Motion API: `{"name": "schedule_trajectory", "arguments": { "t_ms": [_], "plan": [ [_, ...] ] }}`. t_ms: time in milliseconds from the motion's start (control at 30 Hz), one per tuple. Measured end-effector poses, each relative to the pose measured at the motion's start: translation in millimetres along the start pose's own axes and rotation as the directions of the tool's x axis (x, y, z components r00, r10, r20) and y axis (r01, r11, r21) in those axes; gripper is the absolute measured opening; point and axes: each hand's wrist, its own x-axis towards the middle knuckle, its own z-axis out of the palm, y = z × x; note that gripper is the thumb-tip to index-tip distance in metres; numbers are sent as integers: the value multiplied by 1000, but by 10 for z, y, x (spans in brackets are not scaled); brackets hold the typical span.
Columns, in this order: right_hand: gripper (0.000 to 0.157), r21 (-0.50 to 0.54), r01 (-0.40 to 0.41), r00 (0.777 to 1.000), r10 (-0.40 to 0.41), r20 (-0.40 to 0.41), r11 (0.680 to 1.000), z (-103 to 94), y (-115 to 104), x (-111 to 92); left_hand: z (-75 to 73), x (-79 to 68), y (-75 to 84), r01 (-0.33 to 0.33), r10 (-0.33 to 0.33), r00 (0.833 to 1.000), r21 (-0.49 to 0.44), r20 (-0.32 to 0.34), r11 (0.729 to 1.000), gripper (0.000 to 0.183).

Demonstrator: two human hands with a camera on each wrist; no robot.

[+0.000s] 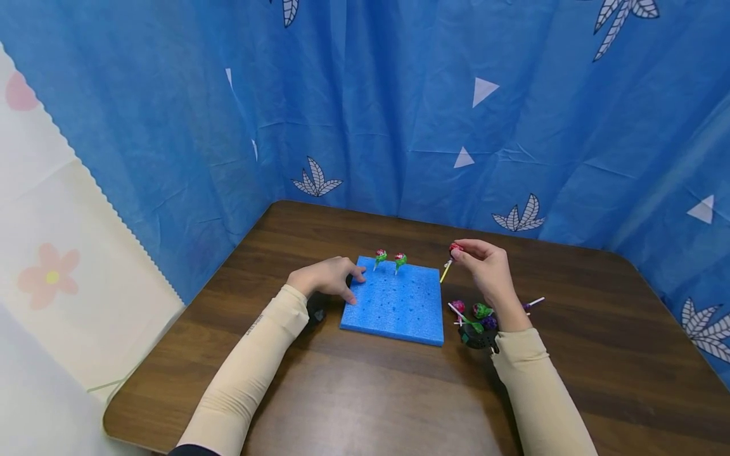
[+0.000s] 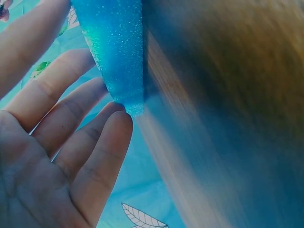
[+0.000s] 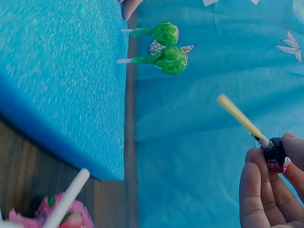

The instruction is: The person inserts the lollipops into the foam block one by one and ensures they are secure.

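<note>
A blue foam board [image 1: 393, 323] dotted with small holes lies on the table. Two green-wrapped lollipops [image 3: 172, 61] stand by their sticks near its far edge. My left hand [image 1: 327, 277] rests at the board's left edge, its fingers [image 2: 102, 147] fairly straight and touching the side. Above the table, off the board's far right corner, my right hand [image 1: 486, 269] pinches a lollipop [image 3: 275, 154] by its dark and red wrapped head between thumb and fingers. Its yellow stick [image 3: 240, 115] points away from the hand, downward toward the board in the head view.
Several loose lollipops lie right of the board, among them a green one [image 1: 482, 310] and a pink one [image 1: 458, 306], partly below my right wrist. The brown wooden table [image 1: 365, 392] has a blue curtain [image 1: 371, 126] behind it.
</note>
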Motion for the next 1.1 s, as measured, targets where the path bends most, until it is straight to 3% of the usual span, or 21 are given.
{"name": "schedule_trajectory", "arguments": {
  "t_ms": [633, 1100],
  "plan": [
    [35, 93, 33, 999, -36, 30, 995, 184, 45, 62, 11, -7, 2, -10, 10, 1000, 3, -7, 1000, 54],
    [37, -1, -48, 997, 48, 61, 999, 290, 58, 81, 8, -26, 25, -6, 6, 1000, 11, -3, 1000, 55]
  ]
}}
